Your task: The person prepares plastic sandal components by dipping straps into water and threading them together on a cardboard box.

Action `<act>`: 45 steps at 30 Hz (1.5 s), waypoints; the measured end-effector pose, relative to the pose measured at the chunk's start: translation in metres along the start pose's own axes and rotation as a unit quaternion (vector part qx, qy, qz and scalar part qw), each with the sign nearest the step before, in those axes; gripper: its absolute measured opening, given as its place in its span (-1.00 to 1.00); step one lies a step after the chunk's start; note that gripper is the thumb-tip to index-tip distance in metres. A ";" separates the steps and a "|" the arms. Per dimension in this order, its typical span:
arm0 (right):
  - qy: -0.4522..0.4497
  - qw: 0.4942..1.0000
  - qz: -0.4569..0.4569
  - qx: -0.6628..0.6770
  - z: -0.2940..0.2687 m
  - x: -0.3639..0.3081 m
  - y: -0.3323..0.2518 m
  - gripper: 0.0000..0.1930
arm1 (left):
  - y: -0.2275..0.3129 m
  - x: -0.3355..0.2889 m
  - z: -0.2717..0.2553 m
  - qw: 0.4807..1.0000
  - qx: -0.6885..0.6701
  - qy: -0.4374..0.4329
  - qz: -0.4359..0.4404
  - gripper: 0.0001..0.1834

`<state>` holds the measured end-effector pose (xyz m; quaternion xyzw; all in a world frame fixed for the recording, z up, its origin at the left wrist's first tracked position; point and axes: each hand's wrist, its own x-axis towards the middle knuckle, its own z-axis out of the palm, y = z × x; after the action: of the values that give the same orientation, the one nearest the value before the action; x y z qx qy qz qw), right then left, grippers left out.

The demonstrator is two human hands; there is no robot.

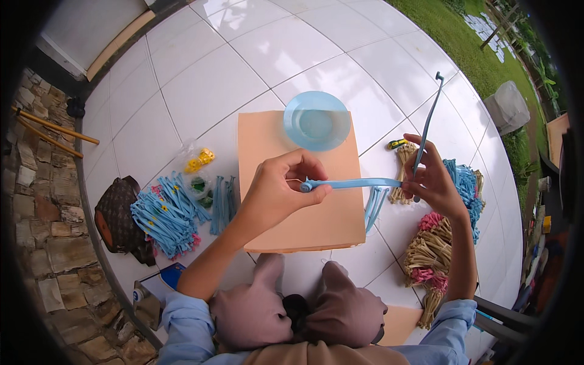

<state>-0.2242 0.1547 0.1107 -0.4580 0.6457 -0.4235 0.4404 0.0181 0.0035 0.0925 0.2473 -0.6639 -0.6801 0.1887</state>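
My left hand [277,185] pinches the round, curled end of a light blue strip [359,182] between thumb and fingers. The strip stretches across to my right hand [431,176], whose closed fingers grip its other end. That same hand also holds a long, thin dark grey-blue rod [427,118], which slants upward to a small hooked tip. Both hands are above a tan cardboard sheet [298,228]. On its far edge sits a see-through blue plate [316,103]. A few more light blue strips [376,207] lie at the sheet's right side.
Bundled light blue strips [164,216], a clear bag with yellow pieces [199,159] and a brown patterned bag [121,213] lie at left. At right are beige strip bundles [429,249], blue bundles [465,188] and a yellow-black tool [396,144]. White tiles [194,67] surround everything.
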 end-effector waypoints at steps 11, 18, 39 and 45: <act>-0.019 0.998 -0.042 0.034 0.033 0.036 0.079 -0.23 | -0.052 0.007 -0.007 0.996 0.052 0.065 -0.024 -0.84; -0.020 0.999 -0.047 -0.016 0.030 0.040 0.070 -0.26 | -0.059 0.019 0.002 0.879 0.431 0.069 0.194 -0.81; -0.056 0.995 -0.021 0.077 0.021 0.052 0.081 -0.15 | -0.077 0.032 -0.003 0.908 0.353 -0.064 0.216 -0.74; -0.051 0.985 -0.059 0.152 0.021 0.045 0.101 -0.24 | -0.058 0.027 0.007 0.933 0.299 -0.120 0.160 -0.75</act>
<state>-0.2347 0.1311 0.0018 -0.4439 0.5228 -0.5179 0.5114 -0.0040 -0.0039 0.0327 0.0995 -0.8849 -0.4357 0.1310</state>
